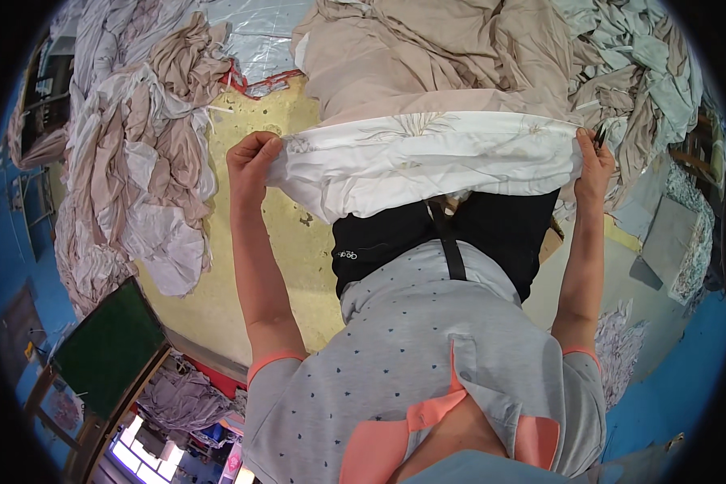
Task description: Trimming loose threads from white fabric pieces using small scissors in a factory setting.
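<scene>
A band of white cloth with a grey leaf print [427, 157] is stretched sideways in front of my lap. My left hand [254, 163] is closed on its left end, thumb on top. At the opposite end my right hand [593, 168] pinches the same cloth. A small dark pointed tool [600, 135] shows at the right fingers; its kind is too small to make out. Beyond the white band, and seemingly joined to it, spreads a large beige cloth [452, 52] in loose folds. The lower edge of the white part hangs over my black-clad thighs.
Heaped beige and white fabric [149, 145] lies to the left, with more beige and pale green fabric [637, 60] at the far right. A dark green board [109, 347] stands at the lower left. Grey flat pieces [669, 234] rest on the right.
</scene>
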`<state>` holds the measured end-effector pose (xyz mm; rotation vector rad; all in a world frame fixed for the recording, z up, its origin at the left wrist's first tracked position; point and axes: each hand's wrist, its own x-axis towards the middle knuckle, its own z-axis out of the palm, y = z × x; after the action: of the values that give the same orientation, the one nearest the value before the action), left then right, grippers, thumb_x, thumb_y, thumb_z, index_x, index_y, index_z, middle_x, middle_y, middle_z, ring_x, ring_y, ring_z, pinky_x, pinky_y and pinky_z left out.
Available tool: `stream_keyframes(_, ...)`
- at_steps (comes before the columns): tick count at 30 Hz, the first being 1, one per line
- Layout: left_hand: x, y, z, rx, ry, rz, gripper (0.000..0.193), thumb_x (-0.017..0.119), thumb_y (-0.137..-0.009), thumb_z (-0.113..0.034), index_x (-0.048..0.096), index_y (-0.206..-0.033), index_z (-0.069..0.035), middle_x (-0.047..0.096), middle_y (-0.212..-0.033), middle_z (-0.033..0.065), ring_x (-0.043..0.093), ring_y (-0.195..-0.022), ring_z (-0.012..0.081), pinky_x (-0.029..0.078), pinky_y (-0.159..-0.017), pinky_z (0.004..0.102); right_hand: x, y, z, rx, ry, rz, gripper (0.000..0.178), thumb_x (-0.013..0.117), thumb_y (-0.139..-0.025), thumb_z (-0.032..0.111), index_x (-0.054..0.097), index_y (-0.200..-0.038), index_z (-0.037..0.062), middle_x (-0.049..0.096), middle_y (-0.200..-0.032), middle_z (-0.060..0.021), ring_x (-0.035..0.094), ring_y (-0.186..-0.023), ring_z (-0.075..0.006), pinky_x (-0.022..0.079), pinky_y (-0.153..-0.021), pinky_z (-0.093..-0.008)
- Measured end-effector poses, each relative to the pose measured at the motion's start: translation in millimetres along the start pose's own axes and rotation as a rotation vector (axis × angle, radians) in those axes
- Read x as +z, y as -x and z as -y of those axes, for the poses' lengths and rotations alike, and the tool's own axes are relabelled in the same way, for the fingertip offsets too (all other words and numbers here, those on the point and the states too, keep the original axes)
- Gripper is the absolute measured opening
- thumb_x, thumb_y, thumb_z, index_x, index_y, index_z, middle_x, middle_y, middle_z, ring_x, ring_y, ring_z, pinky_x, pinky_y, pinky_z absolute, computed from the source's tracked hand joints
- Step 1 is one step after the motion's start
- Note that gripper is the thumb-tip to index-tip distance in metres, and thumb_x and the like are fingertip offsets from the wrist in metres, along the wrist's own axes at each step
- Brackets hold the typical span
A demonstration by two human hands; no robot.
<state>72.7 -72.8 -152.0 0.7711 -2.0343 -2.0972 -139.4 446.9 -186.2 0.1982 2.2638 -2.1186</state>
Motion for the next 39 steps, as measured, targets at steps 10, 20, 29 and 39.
stream_keyframes(10, -2, -1, 3, -0.009, -0.004, -0.009, 0.005, 0.066, -0.085, -0.006, 0.066, -0.086, -0.002, 0.061, -0.078, -0.0036, 0.052, -0.068, 0.0034, 0.039, -0.062, 0.0183, 14, 5, 7, 0.020, -0.025, -0.012, 0.011, 0.070, -0.083, 0.008, 0.066, -0.092, 0.0032, 0.063, -0.083, 0.0028, 0.054, -0.075, -0.0043, 0.042, -0.071, -0.0194)
stream_keyframes(20, -2, -3, 7, -0.001, -0.013, 0.003, 0.006, 0.064, -0.087, -0.007, 0.064, -0.086, -0.001, 0.060, -0.077, -0.0042, 0.050, -0.067, 0.0028, 0.038, -0.061, 0.0181, 5, 3, -1, 0.017, -0.026, -0.002, 0.013, 0.069, -0.084, 0.007, 0.067, -0.096, 0.0029, 0.064, -0.088, 0.0017, 0.056, -0.078, -0.0054, 0.044, -0.074, -0.0205)
stream_keyframes(29, -4, -10, 15, 0.028, -0.262, -0.046, 0.008, 0.064, -0.086, -0.007, 0.064, -0.084, 0.000, 0.057, -0.074, -0.0042, 0.048, -0.067, 0.0037, 0.038, -0.061, 0.0186, 9, 8, 9, 0.009, 0.027, 0.002, 0.013, 0.071, -0.083, 0.009, 0.068, -0.093, 0.0029, 0.064, -0.084, 0.0024, 0.055, -0.074, -0.0047, 0.043, -0.068, -0.0200)
stream_keyframes(39, -3, -26, 38, 0.054, -0.436, -0.014, 0.009, 0.064, -0.088, -0.009, 0.063, -0.085, 0.000, 0.054, -0.071, -0.0055, 0.044, -0.064, 0.0031, 0.035, -0.059, 0.0181, 22, 17, 29, 0.078, -0.006, 0.028, 0.009, 0.071, -0.084, 0.012, 0.068, -0.089, 0.0041, 0.061, -0.075, 0.0062, 0.050, -0.064, -0.0015, 0.039, -0.058, -0.0182)
